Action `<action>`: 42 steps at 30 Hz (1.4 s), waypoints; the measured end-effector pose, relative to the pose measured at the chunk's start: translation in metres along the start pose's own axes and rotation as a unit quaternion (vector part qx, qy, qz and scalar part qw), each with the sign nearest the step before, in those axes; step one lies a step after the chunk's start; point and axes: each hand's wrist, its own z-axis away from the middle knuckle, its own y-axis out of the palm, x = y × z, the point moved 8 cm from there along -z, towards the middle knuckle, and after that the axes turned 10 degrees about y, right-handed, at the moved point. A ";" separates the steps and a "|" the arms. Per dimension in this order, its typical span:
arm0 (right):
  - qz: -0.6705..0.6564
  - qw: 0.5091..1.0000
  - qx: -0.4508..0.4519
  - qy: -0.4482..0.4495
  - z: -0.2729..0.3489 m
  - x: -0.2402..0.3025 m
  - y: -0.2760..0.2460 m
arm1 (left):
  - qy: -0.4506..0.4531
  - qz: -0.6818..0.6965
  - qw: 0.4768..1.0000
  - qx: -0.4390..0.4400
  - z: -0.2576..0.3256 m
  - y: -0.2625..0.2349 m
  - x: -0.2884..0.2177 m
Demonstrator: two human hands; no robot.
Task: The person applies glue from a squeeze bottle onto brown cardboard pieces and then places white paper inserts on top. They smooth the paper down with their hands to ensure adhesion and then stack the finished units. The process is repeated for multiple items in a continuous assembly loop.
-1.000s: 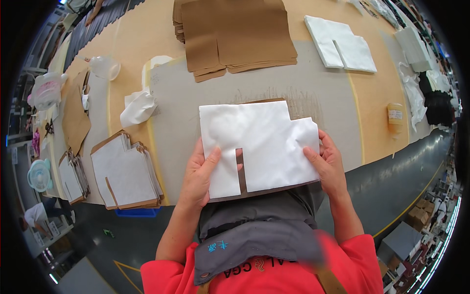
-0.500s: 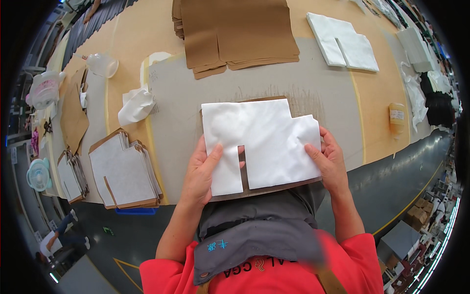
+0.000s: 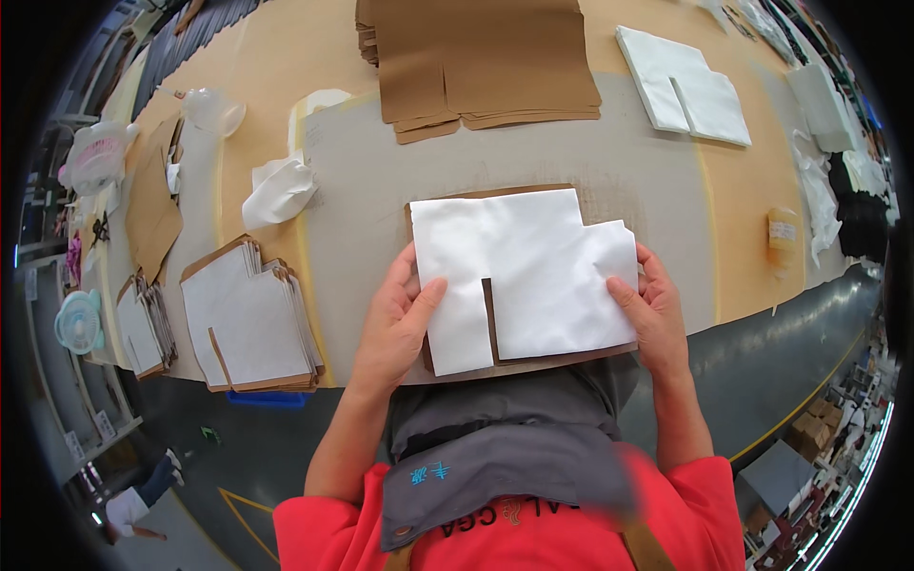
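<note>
Head view: at the near edge of the grey-covered table (image 3: 362, 171), your left hand (image 3: 392, 319) pinches the left edge of a white, notched and slotted fabric-like sheet (image 3: 547, 271), thumb on top; your right hand (image 3: 659, 314) pinches its right edge likewise. A flat brown sheet (image 3: 491, 324) lies beneath. Far side: a brown slotted stack (image 3: 490, 62); far right, a white slotted stack (image 3: 709, 95).

A tan worktable (image 3: 747, 190), partly covered in grey sheeting (image 3: 533, 152), bears a stack of brown cut pieces (image 3: 490, 62) at the far side, a white stack (image 3: 709, 100) to its right, an amber container (image 3: 783, 240), crumpled white paper (image 3: 278, 192), white-faced pieces (image 3: 252, 319) near left, and a brown piece (image 3: 490, 319) beneath a white one (image 3: 547, 276) in front.
</note>
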 end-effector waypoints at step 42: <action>0.000 1.000 -0.008 -0.016 -0.001 -0.003 0.001 | 0.083 -0.314 0.946 -0.016 0.009 -0.016 -0.014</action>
